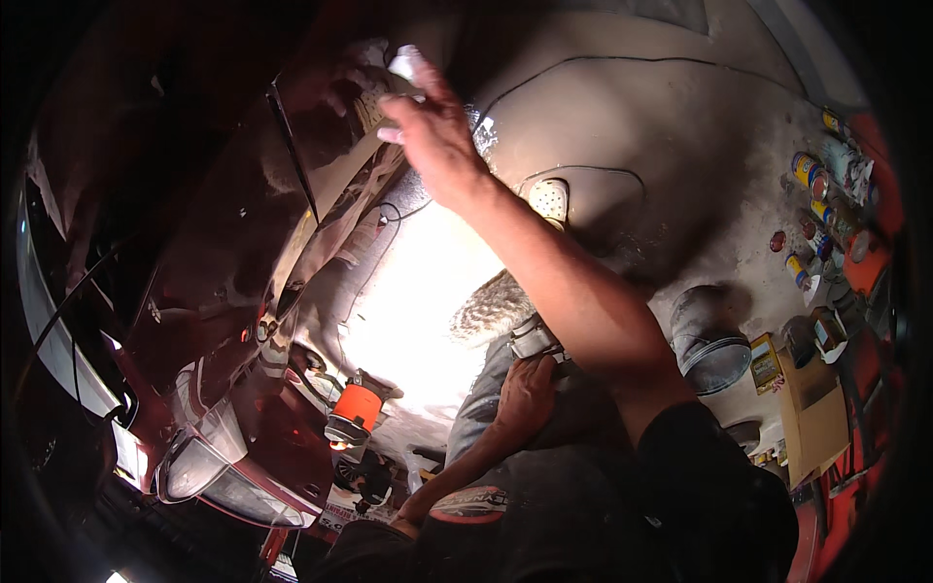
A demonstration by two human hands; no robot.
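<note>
My right hand point(439, 146) reaches up and left, its fingers apart, beside the edge of a dark red car body panel point(335, 175). Whitish dust or paste coats its fingertips. Whether they touch the panel I cannot tell. Lower down, my left hand point(527, 394) is closed at my lap, next to a grey-white object point(532, 337) partly covered by my right forearm. Its kind is unclear, and so is what the left fingers hold.
A headlight point(238, 476) sits in the car's lower left part. Close by stands an orange work lamp point(356, 408). On the right are a bucket point(714, 364), a cardboard box point(816, 428) and several cans point(807, 170). A dark cable point(622, 60) crosses the floor.
</note>
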